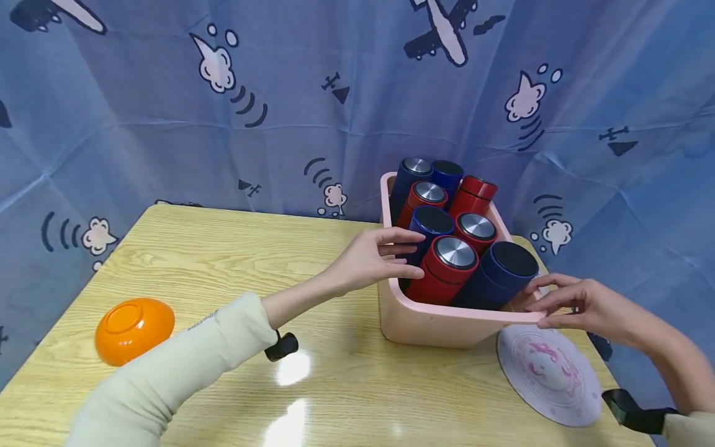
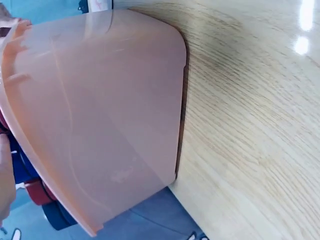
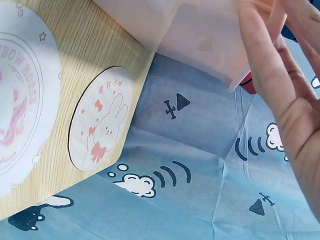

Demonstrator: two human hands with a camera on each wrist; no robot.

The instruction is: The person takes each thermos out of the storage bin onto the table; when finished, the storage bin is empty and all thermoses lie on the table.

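A pink bin (image 1: 438, 326) stands on the table, packed with several upright red and blue thermos bottles with silver or black lid tops. My left hand (image 1: 368, 261) reaches over the bin's left rim. Its fingers are loosely extended beside a blue thermos (image 1: 432, 222) and the front red thermos (image 1: 438, 280); whether they touch is hard to tell. At the front right corner, my right hand (image 1: 592, 307) grips the bin's rim, thumb outside and fingers inside, near a dark blue thermos (image 1: 486, 282). In the left wrist view the bin's wall (image 2: 115, 110) hides most bottles.
An orange bowl (image 1: 134, 329) lies upside down at the table's left. A round white mat with pink print (image 1: 550, 379) sits right of the bin, and a rabbit mat (image 3: 102, 122) lies near the table edge. A blue patterned curtain (image 1: 279, 112) hangs behind.
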